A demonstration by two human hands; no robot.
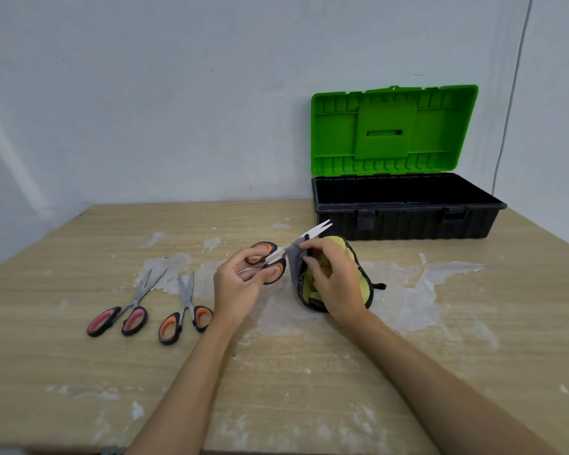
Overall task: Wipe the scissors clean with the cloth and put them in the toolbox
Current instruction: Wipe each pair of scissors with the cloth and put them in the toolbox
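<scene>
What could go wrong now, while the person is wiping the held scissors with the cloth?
1. The blades of the held scissors stand slightly open, and the right hand pinches the cloth around them; a slip could cut a finger.
2. The left hand has only a fingertip grip on the handles, so the scissors might twist or drop onto the table.

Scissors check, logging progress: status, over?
Left hand grips orange-handled scissors by the handles. Right hand pinches cloth round blades, mid-wipe. Toolbox open, path clear. Two scissors on table waiting.
</scene>
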